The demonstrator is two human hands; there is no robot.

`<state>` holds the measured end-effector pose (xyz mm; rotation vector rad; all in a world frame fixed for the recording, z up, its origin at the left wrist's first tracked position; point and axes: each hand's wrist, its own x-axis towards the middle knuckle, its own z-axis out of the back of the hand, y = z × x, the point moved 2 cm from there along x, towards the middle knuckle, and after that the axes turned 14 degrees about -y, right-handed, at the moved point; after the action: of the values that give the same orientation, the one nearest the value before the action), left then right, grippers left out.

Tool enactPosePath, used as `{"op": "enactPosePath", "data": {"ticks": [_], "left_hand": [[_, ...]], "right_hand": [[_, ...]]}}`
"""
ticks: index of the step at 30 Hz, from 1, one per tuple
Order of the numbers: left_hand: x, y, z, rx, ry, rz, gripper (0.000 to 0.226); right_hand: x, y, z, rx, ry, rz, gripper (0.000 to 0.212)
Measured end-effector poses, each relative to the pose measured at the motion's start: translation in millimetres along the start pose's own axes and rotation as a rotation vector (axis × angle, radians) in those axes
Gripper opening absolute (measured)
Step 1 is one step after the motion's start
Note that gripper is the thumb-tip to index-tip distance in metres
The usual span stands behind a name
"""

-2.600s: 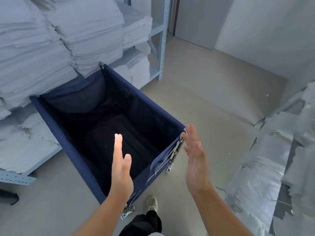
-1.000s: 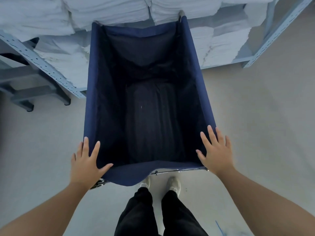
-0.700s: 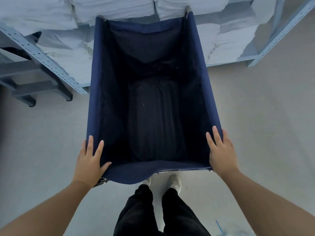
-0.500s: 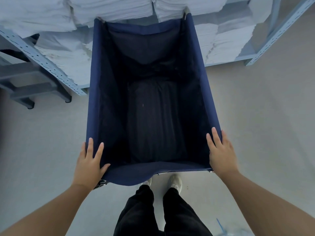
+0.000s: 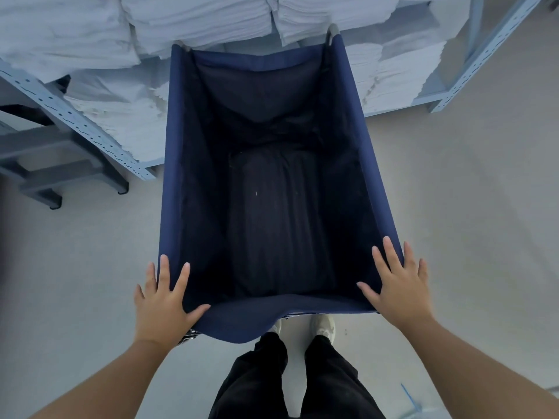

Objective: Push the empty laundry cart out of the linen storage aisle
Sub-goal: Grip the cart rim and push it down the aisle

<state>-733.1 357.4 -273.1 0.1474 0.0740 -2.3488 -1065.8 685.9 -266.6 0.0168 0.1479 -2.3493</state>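
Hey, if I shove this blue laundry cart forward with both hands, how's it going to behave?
Probably light: the laundry cart looks empty. The fabric rim likely gives, since the near edge sags between the left hand and right hand. Its far end sits against the stacked linens, so straight ahead it may jam.

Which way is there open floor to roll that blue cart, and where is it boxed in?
Bare floor opens right of the cart, bordered by the shelf post. A smaller bare patch lies left, below the shelf's feet. The far end is crowded: it sits against stacked white linens. Left hand and right hand lie flat on the near corners.
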Motion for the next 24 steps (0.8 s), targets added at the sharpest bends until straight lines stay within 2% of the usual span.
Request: {"op": "enactPosePath", "data": {"ticks": [5,24], "left_hand": [[0,18,3,-0.007,0.046,-0.007,0.102],[-24,71,-5,-0.004,0.043,-0.118,0.1]], "right_hand": [[-15,21,2,0.043,-0.025,-0.045,0.083],[-88,72,0,0.103,-0.024,-0.154,0.081]]}}
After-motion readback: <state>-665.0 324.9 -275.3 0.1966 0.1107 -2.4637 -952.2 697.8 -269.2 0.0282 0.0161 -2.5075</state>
